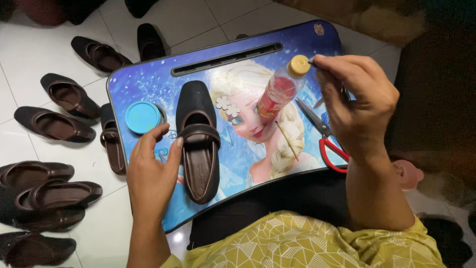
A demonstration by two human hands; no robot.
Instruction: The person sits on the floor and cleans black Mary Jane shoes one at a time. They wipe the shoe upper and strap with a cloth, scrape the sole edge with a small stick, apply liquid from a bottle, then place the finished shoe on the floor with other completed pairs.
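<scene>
Left hand (151,173): fingers loosely spread, thumb and fingertips resting against the shoe's left side, gripping nothing.
Right hand (358,101): fingers pinched on a thin stick at the bottle's cap.
Shoe (198,139): black, brown lining and strap, lying on the lap tray (148,82).
Bottle (280,89): clear, red liquid, yellow cap, tilted.
Scissors (325,136): red-handled, under the right hand.
</scene>
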